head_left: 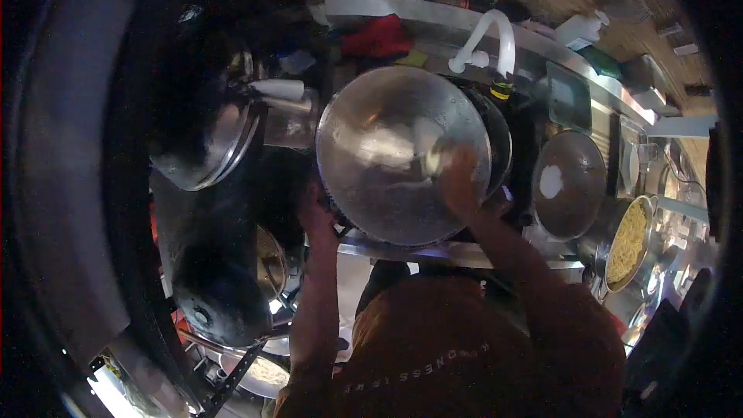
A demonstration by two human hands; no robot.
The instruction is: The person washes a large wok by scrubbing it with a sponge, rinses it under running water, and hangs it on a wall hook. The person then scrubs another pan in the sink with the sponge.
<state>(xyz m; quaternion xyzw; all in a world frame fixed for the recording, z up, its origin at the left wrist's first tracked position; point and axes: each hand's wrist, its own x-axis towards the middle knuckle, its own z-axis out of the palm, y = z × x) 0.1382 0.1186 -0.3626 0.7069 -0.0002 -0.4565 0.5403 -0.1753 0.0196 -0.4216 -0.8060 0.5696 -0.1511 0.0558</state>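
A large, shiny round metal bowl is tilted over the sink area, its broad surface facing the camera. My left hand is at the bowl's lower left edge, its fingers partly hidden by shadow and the rim. Over the right part of the bowl's surface is my right hand, smeared by motion, so its fingers and anything in them cannot be made out. Just beyond the bowl stands a white curved faucet. Behind the bowl's right side, a darker round pan partly shows.
A red cloth lies behind the bowl. To the right are a metal bowl and a colander of noodles. At left are a large metal lid, a metal container and a dark wok.
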